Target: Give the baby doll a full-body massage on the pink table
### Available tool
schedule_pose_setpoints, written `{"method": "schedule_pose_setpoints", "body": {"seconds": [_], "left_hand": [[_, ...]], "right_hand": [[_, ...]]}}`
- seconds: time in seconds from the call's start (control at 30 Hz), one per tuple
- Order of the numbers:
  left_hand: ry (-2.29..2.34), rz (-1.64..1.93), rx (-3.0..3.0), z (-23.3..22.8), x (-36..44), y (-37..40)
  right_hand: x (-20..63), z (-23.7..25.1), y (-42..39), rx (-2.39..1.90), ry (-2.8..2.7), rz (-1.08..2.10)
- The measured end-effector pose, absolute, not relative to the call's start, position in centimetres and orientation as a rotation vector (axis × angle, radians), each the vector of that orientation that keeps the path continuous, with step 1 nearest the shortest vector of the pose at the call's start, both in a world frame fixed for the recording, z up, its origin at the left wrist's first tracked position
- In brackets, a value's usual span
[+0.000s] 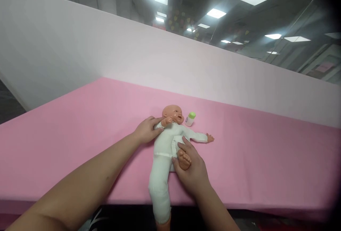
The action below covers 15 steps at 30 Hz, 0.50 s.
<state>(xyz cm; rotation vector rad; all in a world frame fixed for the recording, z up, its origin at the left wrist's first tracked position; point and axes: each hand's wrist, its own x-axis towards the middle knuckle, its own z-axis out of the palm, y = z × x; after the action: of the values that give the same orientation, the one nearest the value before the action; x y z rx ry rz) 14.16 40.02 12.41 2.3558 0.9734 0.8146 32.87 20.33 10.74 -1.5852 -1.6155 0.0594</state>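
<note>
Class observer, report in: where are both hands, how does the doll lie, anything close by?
Left hand on doll's arm. Right hand grips its bent-up foot. Doll on its back, one leg over table edge. Bottle beside head, apart.

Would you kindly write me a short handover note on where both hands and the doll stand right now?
Left hand: resting on the baby doll at its raised arm and shoulder.
Right hand: closed around the doll's bare foot, that leg folded up against the belly.
Doll: on its back on the pink table, in a white suit, its other leg hanging over the near edge.
Small bottle with green cap: on the table beside the doll's head, untouched.
Done: doll laid out and held. Left: the bottle is not yet picked up.
</note>
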Motion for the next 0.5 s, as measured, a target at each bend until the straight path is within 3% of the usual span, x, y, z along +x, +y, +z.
{"method": "schedule_pose_setpoints", "body": {"seconds": [0.23,0.5], "left_hand": [[0.992,0.936,2.246,12.7,14.0,40.3],[1.319,1.060,1.679,10.7,12.9,43.4]], "right_hand": [[33.1,9.5,19.1,-1.466,-1.566,0.040],[33.8,9.0,13.5,-1.381,-1.628,0.060]]}}
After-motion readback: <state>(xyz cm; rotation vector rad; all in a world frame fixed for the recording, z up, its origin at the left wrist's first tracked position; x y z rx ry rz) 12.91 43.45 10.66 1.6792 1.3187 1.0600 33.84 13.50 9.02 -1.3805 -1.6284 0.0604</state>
